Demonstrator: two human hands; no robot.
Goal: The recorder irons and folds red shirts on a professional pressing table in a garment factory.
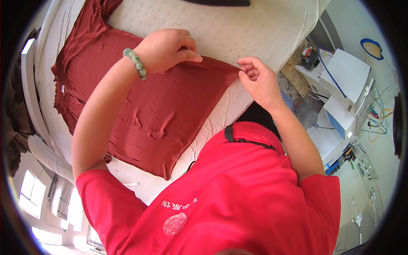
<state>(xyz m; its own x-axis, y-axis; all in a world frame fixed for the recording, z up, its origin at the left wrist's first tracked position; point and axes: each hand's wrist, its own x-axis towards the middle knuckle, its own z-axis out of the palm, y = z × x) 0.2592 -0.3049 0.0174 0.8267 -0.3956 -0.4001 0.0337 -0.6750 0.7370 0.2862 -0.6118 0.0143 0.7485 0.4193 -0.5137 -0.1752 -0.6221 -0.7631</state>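
The right hand (pixel 261 81) pinches a corner of one dark red cloth (pixel 157 112), spread on the pale table (pixel 272 32). The left hand (pixel 163 50) bends over its far edge, fingers curled; its grip is hard to tell. The left arm (pixel 100 110), with one bead bracelet (pixel 137 63), hides some cloth. One dark thing (pixel 221 2) sits beyond.
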